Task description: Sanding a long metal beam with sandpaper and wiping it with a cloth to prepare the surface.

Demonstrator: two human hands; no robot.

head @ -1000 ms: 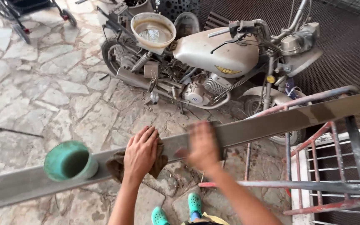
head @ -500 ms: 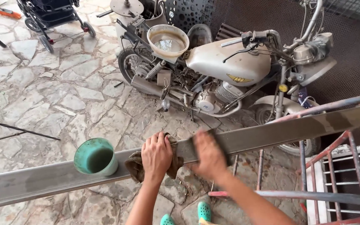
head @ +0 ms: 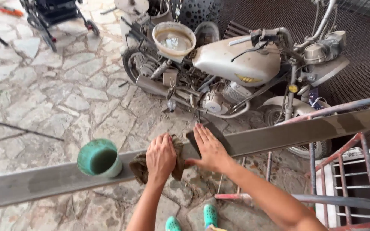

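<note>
A long grey metal beam (head: 279, 134) runs slantwise across the view at waist height. My left hand (head: 161, 156) presses a crumpled brown rag (head: 138, 167) onto its top face, fingers curled over the cloth. Just to the right, my right hand (head: 210, 149) lies flat with fingers stretched on a dark rectangular sanding sheet (head: 192, 139) that rests on the beam. The two hands almost touch. A green cup (head: 99, 158) holding dark liquid stands on the beam to the left of the rag.
A dusty grey motorbike (head: 236, 64) with a bowl (head: 174, 39) on its seat stands beyond the beam on stone paving (head: 43, 98). A red-painted metal frame (head: 335, 171) is at the right, a pushchair (head: 56, 15) far left. My feet in green clogs (head: 210, 214) are below.
My right hand, blurred in motion along the beam earlier, now rests on the dark sheet close to my left hand. The left hand stays on the rag. The view has shifted closer.
</note>
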